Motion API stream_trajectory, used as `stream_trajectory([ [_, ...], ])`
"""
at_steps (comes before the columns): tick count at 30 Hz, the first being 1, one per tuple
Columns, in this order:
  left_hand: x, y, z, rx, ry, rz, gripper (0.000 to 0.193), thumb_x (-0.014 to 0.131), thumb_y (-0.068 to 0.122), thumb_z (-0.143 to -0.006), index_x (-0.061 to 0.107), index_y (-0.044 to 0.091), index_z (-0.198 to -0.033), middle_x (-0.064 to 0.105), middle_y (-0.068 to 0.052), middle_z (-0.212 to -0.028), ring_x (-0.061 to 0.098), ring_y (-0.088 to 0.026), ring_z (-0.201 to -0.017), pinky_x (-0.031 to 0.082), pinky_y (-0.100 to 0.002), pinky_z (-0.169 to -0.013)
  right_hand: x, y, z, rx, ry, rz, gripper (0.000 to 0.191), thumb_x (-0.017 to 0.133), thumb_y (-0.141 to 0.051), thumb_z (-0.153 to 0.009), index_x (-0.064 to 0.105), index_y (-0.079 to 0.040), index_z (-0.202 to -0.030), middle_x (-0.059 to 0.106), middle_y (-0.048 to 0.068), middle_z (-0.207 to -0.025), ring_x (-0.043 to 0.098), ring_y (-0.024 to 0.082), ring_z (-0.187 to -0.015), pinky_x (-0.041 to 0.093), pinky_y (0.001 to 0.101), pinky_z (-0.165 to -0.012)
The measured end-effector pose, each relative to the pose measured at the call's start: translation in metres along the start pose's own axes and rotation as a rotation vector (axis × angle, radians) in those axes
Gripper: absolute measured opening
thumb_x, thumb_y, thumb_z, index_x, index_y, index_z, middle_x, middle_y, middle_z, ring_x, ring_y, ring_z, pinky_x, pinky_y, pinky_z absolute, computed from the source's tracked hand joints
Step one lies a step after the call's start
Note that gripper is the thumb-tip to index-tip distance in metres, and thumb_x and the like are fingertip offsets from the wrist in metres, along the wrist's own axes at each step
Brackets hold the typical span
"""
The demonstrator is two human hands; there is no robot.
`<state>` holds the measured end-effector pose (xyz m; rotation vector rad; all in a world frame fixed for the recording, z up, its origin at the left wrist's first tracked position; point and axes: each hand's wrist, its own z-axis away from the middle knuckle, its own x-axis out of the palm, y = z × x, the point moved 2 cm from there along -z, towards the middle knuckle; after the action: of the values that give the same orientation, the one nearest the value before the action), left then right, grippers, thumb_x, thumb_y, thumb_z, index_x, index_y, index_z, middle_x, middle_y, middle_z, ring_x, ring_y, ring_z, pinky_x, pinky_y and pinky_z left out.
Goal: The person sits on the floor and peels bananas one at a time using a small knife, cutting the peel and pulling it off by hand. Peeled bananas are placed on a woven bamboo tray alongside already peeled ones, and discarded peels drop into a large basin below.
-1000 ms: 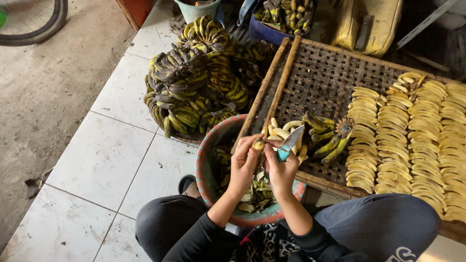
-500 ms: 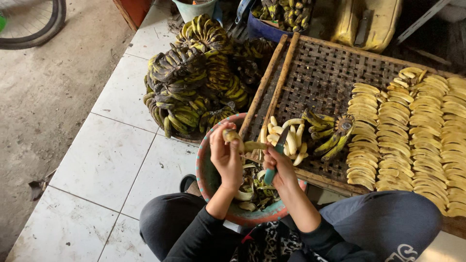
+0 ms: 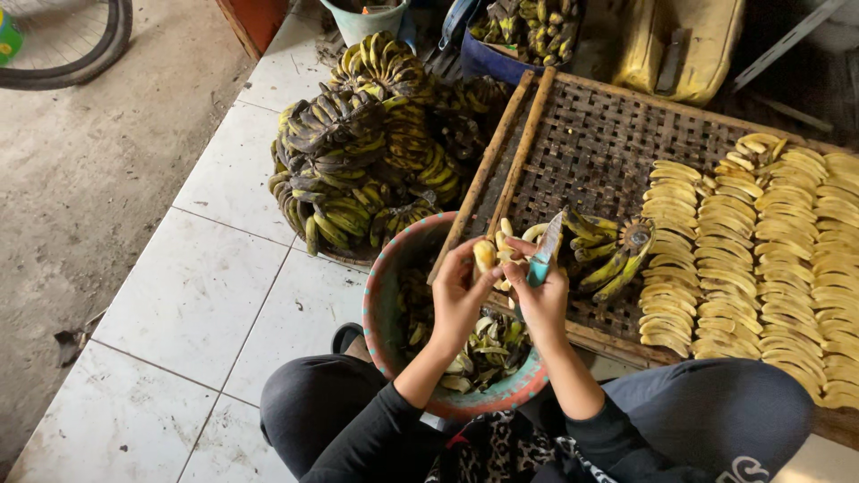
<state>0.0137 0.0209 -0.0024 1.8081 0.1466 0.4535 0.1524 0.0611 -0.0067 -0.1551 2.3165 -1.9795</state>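
Note:
My left hand (image 3: 458, 295) grips a peeled pale banana (image 3: 486, 254) above a round bowl (image 3: 383, 315) full of dark peels. My right hand (image 3: 543, 300) holds a small knife (image 3: 545, 245) with a teal handle, blade pointing up, and its fingers touch the banana. Both hands meet over the bowl's far rim. Just beyond them a few peeled bananas (image 3: 530, 234) and a small bunch of unpeeled bananas (image 3: 608, 255) lie on a woven bamboo tray (image 3: 608, 143).
Rows of peeled, split bananas (image 3: 761, 241) cover the tray's right half. A big heap of dark-skinned banana bunches (image 3: 367, 161) sits on the white tiled floor at left. A basket of bananas (image 3: 519, 31) and a bucket (image 3: 362, 18) stand behind. A bicycle wheel (image 3: 63, 40) is far left.
My hands spread apart pulling peel off the banana, then came back together. The peel is gone and the peeled banana is in my left hand, the knife raised again.

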Motion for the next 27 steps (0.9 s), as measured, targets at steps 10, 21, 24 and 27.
stream_trajectory([
  [10,0.006,0.019,0.006,0.068,-0.072,-0.215,0.036,0.074,-0.008,-0.088,0.066,0.000,-0.122,0.068,-0.010,-0.113,0.069,-0.017,-0.097,0.057,-0.028,-0.082,0.020,-0.015,0.005,0.033,0.166,-0.132,0.020,0.069,-0.016,-0.103,0.073,0.002,-0.108,0.068,0.004,-0.082,0.056,0.004,-0.060,0.040,0.0200,-0.051],
  [21,-0.005,-0.010,0.004,0.184,-0.106,-0.268,0.068,0.083,0.023,-0.082,0.051,-0.006,-0.134,0.057,-0.015,-0.128,0.054,-0.023,-0.123,0.044,-0.036,-0.105,-0.006,0.060,-0.003,0.863,0.129,-1.071,0.017,0.068,-0.016,-0.096,0.072,-0.008,-0.110,0.051,-0.007,-0.064,0.047,0.001,-0.049,0.041,0.0173,-0.043],
  [24,-0.007,-0.044,-0.003,-0.219,-0.196,0.074,0.054,0.077,0.038,-0.099,0.056,0.001,-0.132,0.064,-0.005,-0.122,0.060,-0.013,-0.117,0.048,-0.031,-0.104,-0.005,0.062,0.000,0.886,0.111,-1.219,0.017,0.069,-0.014,-0.095,0.072,-0.009,-0.110,0.049,-0.009,-0.062,0.045,0.000,-0.047,0.041,0.0149,-0.043],
  [27,-0.015,-0.062,-0.003,-0.336,-0.259,0.257,0.050,0.077,0.040,-0.094,0.059,0.002,-0.124,0.066,-0.004,-0.114,0.060,-0.013,-0.109,0.048,-0.029,-0.097,-0.006,0.059,-0.001,0.859,0.066,-1.268,0.014,0.072,-0.015,-0.096,0.070,-0.009,-0.109,0.049,-0.008,-0.063,0.044,0.001,-0.048,0.040,0.0133,-0.043],
])
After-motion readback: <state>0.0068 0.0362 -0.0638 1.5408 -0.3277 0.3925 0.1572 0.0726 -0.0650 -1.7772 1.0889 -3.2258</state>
